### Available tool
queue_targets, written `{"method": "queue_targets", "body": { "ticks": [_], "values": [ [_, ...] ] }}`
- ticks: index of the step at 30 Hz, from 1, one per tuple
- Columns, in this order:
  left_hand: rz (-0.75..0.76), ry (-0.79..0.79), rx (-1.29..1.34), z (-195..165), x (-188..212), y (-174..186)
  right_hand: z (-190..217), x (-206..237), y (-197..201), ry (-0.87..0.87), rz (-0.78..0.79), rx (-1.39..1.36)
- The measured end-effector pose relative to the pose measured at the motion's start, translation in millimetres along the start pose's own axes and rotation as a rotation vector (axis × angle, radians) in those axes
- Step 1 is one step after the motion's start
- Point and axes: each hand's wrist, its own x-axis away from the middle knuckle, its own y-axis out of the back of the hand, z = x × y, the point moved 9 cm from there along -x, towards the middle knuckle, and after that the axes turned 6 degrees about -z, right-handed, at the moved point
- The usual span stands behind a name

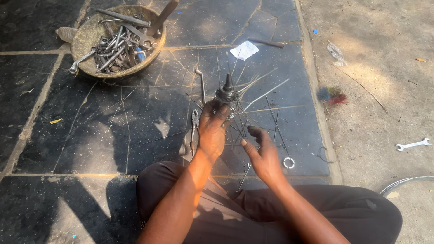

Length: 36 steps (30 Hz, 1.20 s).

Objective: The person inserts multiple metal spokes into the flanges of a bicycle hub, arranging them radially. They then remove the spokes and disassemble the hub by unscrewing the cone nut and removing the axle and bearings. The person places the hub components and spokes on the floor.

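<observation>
Beside the left hand [211, 131], tool-filled bowl [88, 38]

Bare forearms; dark brown trousers [271, 212]

white paper scrap [244, 49] | flat, crumpled | floor, top ctr

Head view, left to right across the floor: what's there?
Bowl of tools → pliers → left hand on the wheel hub → right hand among the spokes → metal ring → colourful brush → spanner.
</observation>
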Motion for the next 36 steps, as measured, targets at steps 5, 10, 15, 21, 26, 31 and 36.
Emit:
{"method": "queue_targets", "body": {
  "ticks": [5,10,15,21,26,31,36],
  "values": [
    [-0.005,0.014,0.061,-8.4,2.6,-3.8,-7.3,-1.0,-16.1,-0.004,0.098,0.000],
    [0.119,-0.075,0.125,-33.2,7.3,-21.3,-5.3,-2.2,-7.7,0.008,0.036,-0.062],
    [0.167,-0.089,0.177,-45.2,6.5,-26.3,-8.2,-12.8,11.7,0.024,-0.057,-0.106],
    [0.154,-0.121,0.138,-45.3,2.2,-16.4,-6.7,-15.0,25.1,-0.035,-0.083,-0.047],
    [0.121,-0.079,0.134,-38.4,-4.4,-9.2,27.6,-12.9,37.3,0.146,-0.205,0.164],
    [0.229,-0.094,0.119,-31.0,-1.2,-19.6,65.3,-1.7,43.6,0.513,-0.309,0.444],
    [0.205,-0.068,0.062,-17.5,-0.5,-16.4,62.3,0.1,44.1,0.516,-0.279,0.389]
  ]
}}
